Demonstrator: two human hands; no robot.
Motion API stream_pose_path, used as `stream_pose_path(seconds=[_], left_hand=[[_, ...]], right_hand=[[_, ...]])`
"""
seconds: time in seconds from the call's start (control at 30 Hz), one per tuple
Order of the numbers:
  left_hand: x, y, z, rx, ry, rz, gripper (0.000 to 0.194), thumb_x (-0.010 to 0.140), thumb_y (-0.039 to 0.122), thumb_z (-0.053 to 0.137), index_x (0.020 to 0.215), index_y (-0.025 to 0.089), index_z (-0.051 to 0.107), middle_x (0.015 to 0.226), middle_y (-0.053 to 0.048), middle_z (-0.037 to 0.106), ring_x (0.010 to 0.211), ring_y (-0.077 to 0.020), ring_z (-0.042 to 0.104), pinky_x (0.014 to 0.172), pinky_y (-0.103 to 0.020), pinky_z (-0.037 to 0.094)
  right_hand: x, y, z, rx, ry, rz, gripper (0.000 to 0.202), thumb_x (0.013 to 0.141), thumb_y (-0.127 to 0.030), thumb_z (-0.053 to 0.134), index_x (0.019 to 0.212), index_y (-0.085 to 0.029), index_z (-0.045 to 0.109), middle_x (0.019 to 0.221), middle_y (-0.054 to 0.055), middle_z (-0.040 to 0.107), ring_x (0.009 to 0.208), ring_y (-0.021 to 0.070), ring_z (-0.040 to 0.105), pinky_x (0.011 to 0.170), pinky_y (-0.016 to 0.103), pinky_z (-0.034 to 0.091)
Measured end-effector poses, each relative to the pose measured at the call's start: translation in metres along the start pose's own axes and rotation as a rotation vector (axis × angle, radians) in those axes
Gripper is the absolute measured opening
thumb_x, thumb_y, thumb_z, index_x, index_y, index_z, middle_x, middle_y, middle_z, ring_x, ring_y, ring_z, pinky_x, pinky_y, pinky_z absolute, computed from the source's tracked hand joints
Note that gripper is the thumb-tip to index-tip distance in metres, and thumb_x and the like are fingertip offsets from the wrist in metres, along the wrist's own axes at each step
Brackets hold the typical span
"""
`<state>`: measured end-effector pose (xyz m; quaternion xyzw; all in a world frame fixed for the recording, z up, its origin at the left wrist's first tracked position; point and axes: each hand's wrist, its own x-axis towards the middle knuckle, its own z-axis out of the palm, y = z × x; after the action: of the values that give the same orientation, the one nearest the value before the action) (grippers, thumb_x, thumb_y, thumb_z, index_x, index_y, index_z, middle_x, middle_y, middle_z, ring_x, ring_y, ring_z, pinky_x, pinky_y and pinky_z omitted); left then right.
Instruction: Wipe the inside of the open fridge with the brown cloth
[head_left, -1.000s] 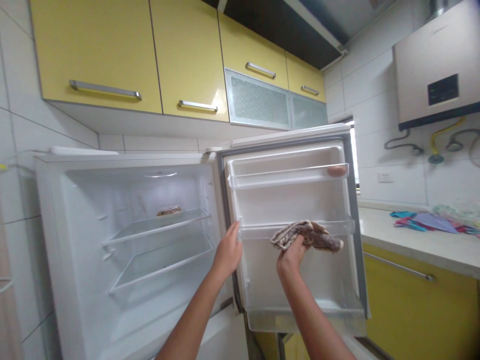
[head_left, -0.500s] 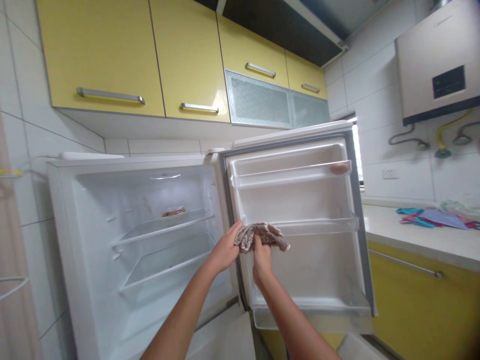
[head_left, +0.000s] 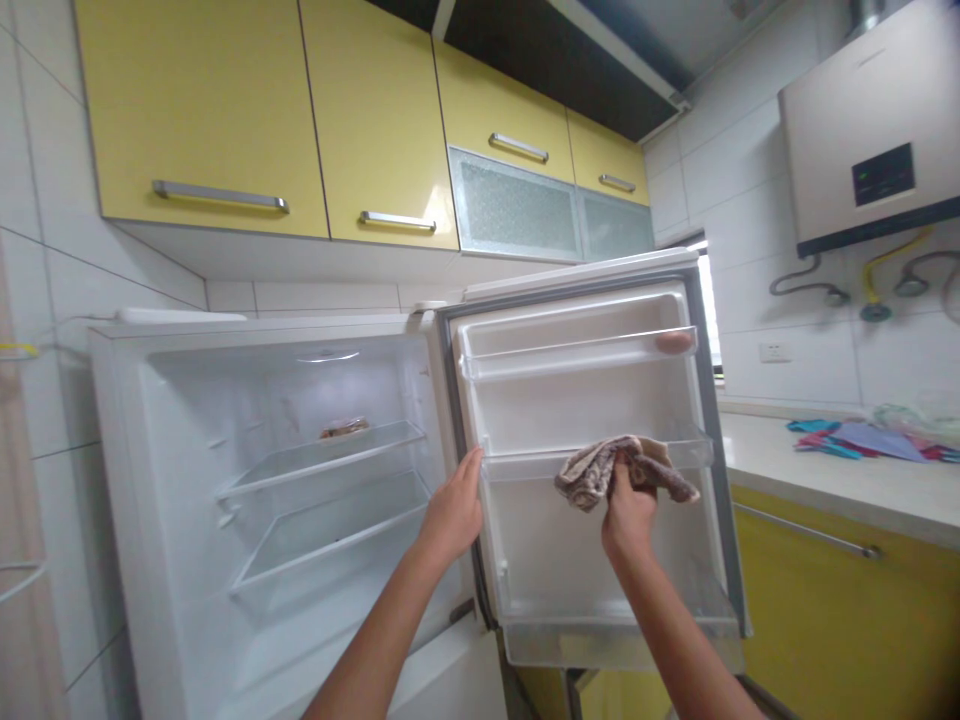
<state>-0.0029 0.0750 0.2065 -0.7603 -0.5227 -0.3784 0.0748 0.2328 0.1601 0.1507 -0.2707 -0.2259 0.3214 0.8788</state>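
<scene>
My right hand [head_left: 628, 515] grips a crumpled brown-and-cream patterned cloth [head_left: 589, 472]. The cloth lies against the front of the middle clear door shelf [head_left: 521, 466], right of its centre. At that shelf's left end is my left hand [head_left: 454, 512], its fingers stretched upward beside the inner edge of the refrigerator door [head_left: 570, 555]; it holds nothing that I can see, and its thumb is hidden. The refrigerator [head_left: 120, 450] stands wide open, the door swung to the right. An egg-like brown object [head_left: 675, 342] sits in the top door shelf.
Inside the refrigerator, a small wrapped package [head_left: 345, 428] rests on the upper glass shelf [head_left: 315, 470]. Yellow cabinets [head_left: 202, 100] hang overhead. Right of the door, a counter [head_left: 757, 450] holds colourful cloths or gloves [head_left: 862, 438], below a water heater [head_left: 862, 130].
My right hand has carried the cloth rightward along the middle door shelf, away from my left hand. My left hand stays at the shelf's left end.
</scene>
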Motion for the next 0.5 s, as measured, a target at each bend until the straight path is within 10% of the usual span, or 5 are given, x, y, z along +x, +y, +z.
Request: stream_pose_path(seconds=[0.23, 0.5], left_hand=[[0.001, 0.0, 0.0, -0.017, -0.039, -0.002, 0.087, 0.069, 0.0, 0.04, 0.155, 0.01, 0.031, 0.164, -0.016, 0.033, 0.152, -0.0246, 0.031, 0.128, -0.046, 0.023], [0.0, -0.007, 0.006, -0.118, 0.012, 0.028, 0.091, 0.067, -0.001, 0.043, 0.155, 0.018, 0.033, 0.164, -0.012, 0.034, 0.152, -0.024, 0.031, 0.128, -0.047, 0.023]], right_hand=[[0.057, -0.021, -0.033, -0.005, 0.244, -0.145, 0.078, 0.071, -0.057, 0.077, 0.132, -0.015, 0.052, 0.139, 0.015, 0.06, 0.127, 0.0284, 0.061, 0.111, 0.048, 0.048], [0.06, -0.027, -0.057, -0.181, 0.28, -0.32, 0.063, 0.07, -0.053, 0.079, 0.121, -0.02, 0.062, 0.126, 0.008, 0.068, 0.122, 0.032, 0.062, 0.112, 0.058, 0.043]])
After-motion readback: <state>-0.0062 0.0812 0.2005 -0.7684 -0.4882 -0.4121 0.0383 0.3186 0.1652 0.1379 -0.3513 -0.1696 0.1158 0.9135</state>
